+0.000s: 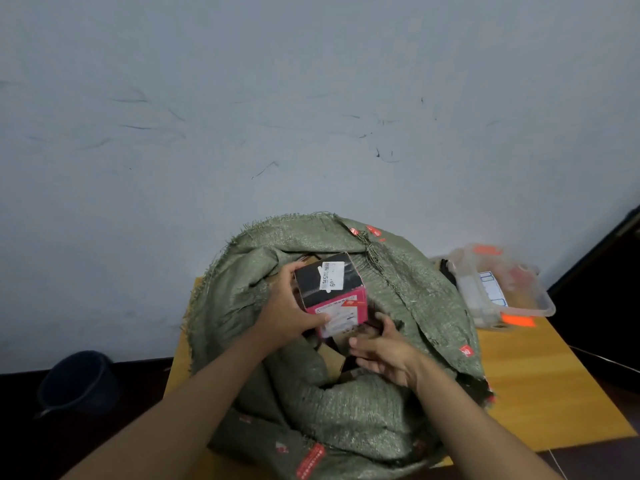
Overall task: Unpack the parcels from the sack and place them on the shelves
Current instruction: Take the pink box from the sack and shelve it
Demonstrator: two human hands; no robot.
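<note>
A green woven sack [408,292] stands open on a wooden table, its mouth facing me. My left hand [287,313] grips a black and pink box parcel [330,289] with a white label, held just above the sack's opening. My right hand [384,351] reaches into the sack mouth just below and right of the box, its fingers bent around the edge of a brown cardboard parcel [334,358] inside; whether they hold it is unclear. More parcels lie dark and partly hidden in the sack.
The wooden table [540,386] extends to the right of the sack. A clear plastic container [502,289] with orange tags sits at its far right corner. A dark bucket [78,382] stands on the floor at the left. A pale wall fills the background.
</note>
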